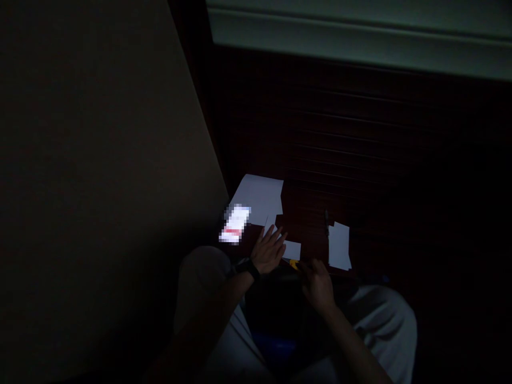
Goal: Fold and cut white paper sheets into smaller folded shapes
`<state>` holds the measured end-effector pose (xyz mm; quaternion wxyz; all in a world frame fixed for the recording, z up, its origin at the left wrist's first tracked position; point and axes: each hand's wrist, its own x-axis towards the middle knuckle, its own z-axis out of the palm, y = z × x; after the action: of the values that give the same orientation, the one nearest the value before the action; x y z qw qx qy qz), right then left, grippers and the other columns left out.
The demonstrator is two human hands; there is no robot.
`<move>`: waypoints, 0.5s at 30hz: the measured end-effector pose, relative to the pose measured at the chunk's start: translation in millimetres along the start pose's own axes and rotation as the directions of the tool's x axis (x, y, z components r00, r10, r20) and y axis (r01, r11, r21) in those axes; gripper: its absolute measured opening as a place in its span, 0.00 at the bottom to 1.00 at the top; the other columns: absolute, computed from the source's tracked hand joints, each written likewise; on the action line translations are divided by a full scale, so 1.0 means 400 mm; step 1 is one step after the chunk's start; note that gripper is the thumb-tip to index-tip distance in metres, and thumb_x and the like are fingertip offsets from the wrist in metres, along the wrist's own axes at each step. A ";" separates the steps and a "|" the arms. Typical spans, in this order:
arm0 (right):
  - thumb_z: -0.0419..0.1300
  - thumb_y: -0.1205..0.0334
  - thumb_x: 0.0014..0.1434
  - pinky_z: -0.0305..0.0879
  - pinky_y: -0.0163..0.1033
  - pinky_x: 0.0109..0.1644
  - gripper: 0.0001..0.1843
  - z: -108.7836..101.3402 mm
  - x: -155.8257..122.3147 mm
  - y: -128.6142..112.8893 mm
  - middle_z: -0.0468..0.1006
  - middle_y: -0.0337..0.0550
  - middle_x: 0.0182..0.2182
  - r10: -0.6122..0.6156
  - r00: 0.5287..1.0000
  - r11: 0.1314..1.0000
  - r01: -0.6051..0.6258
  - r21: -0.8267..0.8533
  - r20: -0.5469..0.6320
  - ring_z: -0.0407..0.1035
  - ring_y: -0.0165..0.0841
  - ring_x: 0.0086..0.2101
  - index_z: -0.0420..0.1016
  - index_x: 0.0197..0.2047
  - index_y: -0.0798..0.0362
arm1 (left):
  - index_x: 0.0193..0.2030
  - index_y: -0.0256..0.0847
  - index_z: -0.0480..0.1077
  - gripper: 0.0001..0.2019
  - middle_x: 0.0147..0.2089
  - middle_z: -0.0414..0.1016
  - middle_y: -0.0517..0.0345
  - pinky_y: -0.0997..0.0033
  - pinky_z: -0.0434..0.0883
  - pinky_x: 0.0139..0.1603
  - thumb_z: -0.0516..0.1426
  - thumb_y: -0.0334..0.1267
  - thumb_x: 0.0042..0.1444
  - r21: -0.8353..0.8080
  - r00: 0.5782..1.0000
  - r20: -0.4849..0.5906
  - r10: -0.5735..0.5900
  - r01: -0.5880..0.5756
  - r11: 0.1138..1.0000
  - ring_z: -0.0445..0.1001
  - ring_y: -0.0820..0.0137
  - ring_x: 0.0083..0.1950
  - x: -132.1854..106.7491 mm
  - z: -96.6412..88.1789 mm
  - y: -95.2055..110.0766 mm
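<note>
My left hand (pixel 269 252) lies flat with its fingers spread, pressing on small pieces of white paper (pixel 293 249) at the near edge of the dark table. A black band circles its wrist. My right hand (pixel 318 285) is closed around a yellow utility knife (pixel 295 264), whose thin tip points left toward my left hand, just below the paper's near edge. Dim light hides the knife's finer details and whether its blade touches the paper.
A larger white sheet (pixel 260 197) lies farther back, beside a lit phone (pixel 235 224) with a blurred screen. To the right are a stack of cut paper (pixel 339 246) and a dark pen (pixel 327 221). A wall (pixel 120 133) rises on the left.
</note>
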<state>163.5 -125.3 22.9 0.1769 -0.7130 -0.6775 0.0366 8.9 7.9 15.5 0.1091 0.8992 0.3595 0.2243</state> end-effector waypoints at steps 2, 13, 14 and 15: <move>0.53 0.73 0.52 0.58 0.43 0.42 0.22 -0.001 0.000 -0.001 0.67 0.47 0.34 -0.006 1.000 1.000 0.006 -0.001 -0.001 0.60 0.40 0.37 0.70 0.50 0.49 | 0.62 0.47 0.55 0.22 0.66 0.52 0.58 0.49 0.36 0.66 0.44 0.42 0.61 -0.028 1.000 -0.010 -0.004 0.004 1.000 0.39 0.61 0.68 0.000 0.000 0.000; 0.54 0.71 0.53 0.61 0.42 0.40 0.18 -0.029 -0.017 0.019 0.68 0.46 0.34 -0.035 0.999 0.994 0.033 0.100 0.018 0.62 0.39 0.37 0.73 0.46 0.49 | 0.64 0.48 0.51 0.22 0.66 0.51 0.60 0.51 0.38 0.66 0.41 0.43 0.63 0.000 0.999 0.033 -0.035 0.035 0.999 0.39 0.64 0.69 0.004 0.017 -0.023; 0.55 0.71 0.53 0.61 0.42 0.41 0.18 -0.032 -0.019 0.028 0.69 0.45 0.34 -0.042 0.999 0.991 0.039 0.132 0.020 0.63 0.38 0.37 0.73 0.47 0.49 | 0.64 0.48 0.51 0.22 0.66 0.51 0.60 0.51 0.38 0.66 0.40 0.43 0.63 -0.001 0.999 0.032 -0.039 0.039 0.999 0.39 0.65 0.69 0.005 0.019 -0.027; 0.55 0.70 0.54 0.61 0.42 0.41 0.18 -0.035 -0.022 0.038 0.69 0.45 0.35 -0.048 0.999 0.985 0.044 0.167 0.018 0.63 0.38 0.38 0.73 0.47 0.48 | 0.64 0.47 0.50 0.23 0.66 0.51 0.59 0.51 0.39 0.66 0.40 0.43 0.63 0.000 0.999 0.031 -0.037 0.037 0.999 0.39 0.65 0.69 0.006 0.018 -0.029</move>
<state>181.4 -137.0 29.7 0.2292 -0.6793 -0.6904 0.0969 7.0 17.7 5.8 0.1192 0.8957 0.3744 0.2083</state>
